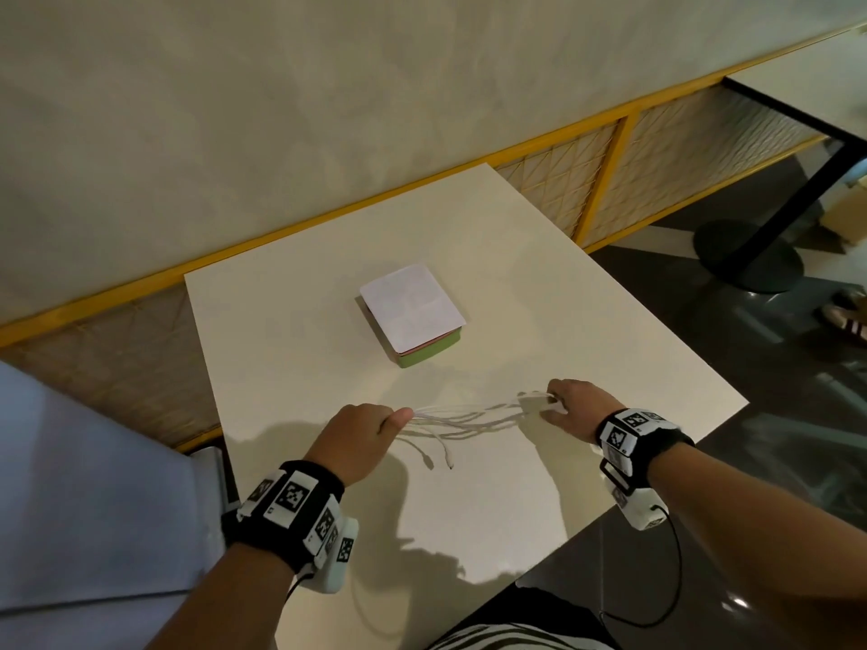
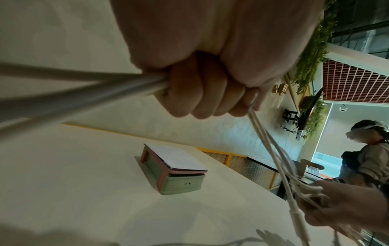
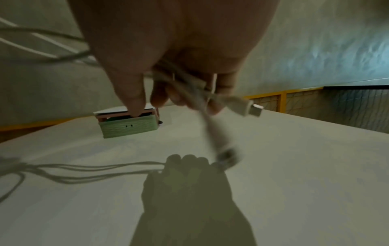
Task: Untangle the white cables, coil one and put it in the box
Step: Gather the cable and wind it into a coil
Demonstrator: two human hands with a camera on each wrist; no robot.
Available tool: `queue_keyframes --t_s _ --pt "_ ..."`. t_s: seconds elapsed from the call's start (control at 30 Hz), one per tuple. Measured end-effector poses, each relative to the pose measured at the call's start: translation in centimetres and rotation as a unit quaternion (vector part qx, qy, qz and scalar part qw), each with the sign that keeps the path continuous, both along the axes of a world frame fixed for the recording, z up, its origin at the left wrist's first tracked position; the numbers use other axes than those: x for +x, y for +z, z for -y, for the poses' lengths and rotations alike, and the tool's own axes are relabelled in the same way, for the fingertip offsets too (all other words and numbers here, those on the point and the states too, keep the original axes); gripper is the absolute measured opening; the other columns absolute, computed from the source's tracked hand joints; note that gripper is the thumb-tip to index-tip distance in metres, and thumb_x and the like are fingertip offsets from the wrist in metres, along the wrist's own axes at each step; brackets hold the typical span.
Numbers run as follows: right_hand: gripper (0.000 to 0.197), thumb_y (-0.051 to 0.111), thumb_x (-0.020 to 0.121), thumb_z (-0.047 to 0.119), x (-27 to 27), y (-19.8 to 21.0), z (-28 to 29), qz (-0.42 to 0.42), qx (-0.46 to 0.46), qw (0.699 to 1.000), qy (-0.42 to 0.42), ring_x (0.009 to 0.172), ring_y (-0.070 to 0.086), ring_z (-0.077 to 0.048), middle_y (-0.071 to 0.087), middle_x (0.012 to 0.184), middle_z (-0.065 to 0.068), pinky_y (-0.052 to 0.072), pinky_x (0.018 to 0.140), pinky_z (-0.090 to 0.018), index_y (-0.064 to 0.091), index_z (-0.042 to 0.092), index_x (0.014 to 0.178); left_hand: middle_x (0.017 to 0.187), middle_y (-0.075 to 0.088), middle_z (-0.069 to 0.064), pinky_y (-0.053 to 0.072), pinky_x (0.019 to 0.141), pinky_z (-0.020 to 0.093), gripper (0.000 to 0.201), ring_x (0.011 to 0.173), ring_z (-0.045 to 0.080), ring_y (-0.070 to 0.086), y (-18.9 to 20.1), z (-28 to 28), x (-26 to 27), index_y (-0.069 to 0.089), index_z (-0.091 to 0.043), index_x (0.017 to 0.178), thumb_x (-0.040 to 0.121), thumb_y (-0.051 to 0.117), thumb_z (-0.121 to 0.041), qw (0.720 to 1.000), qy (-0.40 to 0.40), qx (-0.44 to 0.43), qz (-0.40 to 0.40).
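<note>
Both hands gripped the cables (image 1: pixel 469 417) above the table (image 1: pixel 610 349) — left hand (image 1: pixel 356 438) fisted round one end, right hand (image 1: pixel 579 405) curled on the other. Better, I thought, to slacken and tease strands apart — the box (image 1: pixel 413 314) sat beyond, lidded.

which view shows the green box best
The left wrist view: the green box shows two sides, its pink lid and white paper on top, unobstructed. The head view sees mostly the paper-covered top; in the right wrist view a finger overlaps its upper edge.
</note>
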State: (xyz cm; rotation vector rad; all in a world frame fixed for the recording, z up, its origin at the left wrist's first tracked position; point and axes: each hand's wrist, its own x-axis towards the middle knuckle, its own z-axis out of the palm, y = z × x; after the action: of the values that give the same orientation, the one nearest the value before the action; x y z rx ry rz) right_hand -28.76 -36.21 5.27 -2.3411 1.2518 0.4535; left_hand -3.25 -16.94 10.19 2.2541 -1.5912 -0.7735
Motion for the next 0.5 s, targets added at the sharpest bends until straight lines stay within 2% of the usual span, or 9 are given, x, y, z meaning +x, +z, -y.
queue_keyframes --t_s 0.03,0.1,0.2,0.27,0.33,0.37,0.43,0.47,0.5 --pt "0.043 0.065 0.079 0.038 0.3 0.2 -0.2 0.001 0.002 1.0 0.013 0.113 0.051 -0.028 0.055 0.121 -0.008 0.042 0.086 -0.034 0.049 0.018 0.114 0.049 0.034 0.001 0.026 0.056 0.035 0.054 0.05 0.016 0.034 -0.1 0.1 -0.1 0.029 -0.015 0.052 0.097 0.038 -0.042 1.0 0.001 0.002 0.0" --pt "0.094 0.076 0.066 0.044 1.5 1.2 -1.1 -0.002 0.006 0.998 0.061 0.135 0.029 -0.027 0.031 0.147 -0.004 0.029 0.107 -0.044 0.024 0.026 0.143 0.049 0.034 0.002 0.024 0.058 0.033 0.054 0.05 0.016 0.034 -0.1 0.6 -0.2 0.029 -0.014 0.052 0.098 0.038 -0.042 1.0 0.0 0.005 0.003" --pt "0.128 0.081 0.058 0.047 5.4 4.8 -3.4 0.019 0.04 0.984 0.175 0.146 -0.002 -0.022 -0.001 0.158 0.002 0.002 0.117 -0.049 -0.011 0.034 0.146 0.05 0.037 0.001 0.025 0.06 0.031 0.055 0.056 0.026 0.039 0.0 1.4 -0.5 0.032 -0.016 0.051 0.096 0.035 -0.047 1.0 -0.011 -0.018 0.007" --pt "0.134 0.084 0.058 0.038 8.2 7.8 -5.1 0.023 0.073 0.967 0.243 0.145 -0.011 -0.018 -0.009 0.158 0.004 -0.007 0.117 -0.051 -0.019 0.033 0.144 0.054 0.051 0.006 0.032 0.062 0.032 0.053 0.064 0.033 0.048 0.2 1.8 -0.6 0.046 -0.013 0.053 0.091 0.034 -0.049 0.998 -0.02 -0.054 0.001" --pt "0.133 0.083 0.06 0.026 9.9 10.1 -6.0 0.019 0.068 0.958 0.277 0.145 -0.008 -0.017 -0.004 0.158 0.004 -0.003 0.117 -0.053 -0.02 0.03 0.144 0.07 0.066 0.019 0.039 0.066 0.034 0.052 0.071 0.037 0.057 0.4 2.0 -0.3 0.062 -0.002 0.067 0.094 0.041 -0.041 0.996 -0.024 -0.081 0.028" --pt "0.132 0.083 0.061 0.022 10.3 10.9 -6.2 0.019 0.065 0.956 0.286 0.145 -0.006 -0.016 -0.001 0.158 0.004 -0.001 0.117 -0.052 -0.019 0.029 0.145 0.071 0.067 0.021 0.043 0.064 0.034 0.05 0.068 0.036 0.059 0.7 1.8 -0.2 0.063 0.001 0.068 0.095 0.042 -0.036 0.994 -0.03 -0.094 0.045" --pt "0.13 0.082 0.061 0.022 10.1 11.6 -5.9 0.013 0.049 0.953 0.299 0.145 -0.004 -0.016 0.001 0.157 0.006 0.0 0.117 -0.052 -0.017 0.032 0.145 0.055 0.063 0.017 0.047 0.048 0.032 0.048 0.049 0.033 0.058 1.1 1.1 0.5 0.06 -0.001 0.057 0.091 0.046 -0.032 0.991 -0.043 -0.108 0.069" --pt "0.126 0.081 0.063 0.025 9.8 11.5 -5.5 0.006 0.031 0.953 0.302 0.145 -0.001 -0.016 0.004 0.157 0.006 0.001 0.117 -0.051 -0.014 0.034 0.145 0.052 0.061 0.016 0.046 0.045 0.031 0.047 0.045 0.032 0.057 1.0 0.9 0.9 0.058 -0.001 0.055 0.09 0.049 -0.03 0.987 -0.044 -0.128 0.087" --pt "0.117 0.078 0.067 0.027 9.4 11.1 -5.1 -0.002 0.006 0.955 0.296 0.144 0.008 -0.018 0.013 0.156 0.004 0.004 0.117 -0.05 -0.009 0.035 0.146 0.055 0.062 0.019 0.047 0.05 0.034 0.046 0.049 0.034 0.058 1.3 0.9 1.0 0.058 0.001 0.058 0.092 0.05 -0.028 0.99 -0.037 -0.11 0.081"
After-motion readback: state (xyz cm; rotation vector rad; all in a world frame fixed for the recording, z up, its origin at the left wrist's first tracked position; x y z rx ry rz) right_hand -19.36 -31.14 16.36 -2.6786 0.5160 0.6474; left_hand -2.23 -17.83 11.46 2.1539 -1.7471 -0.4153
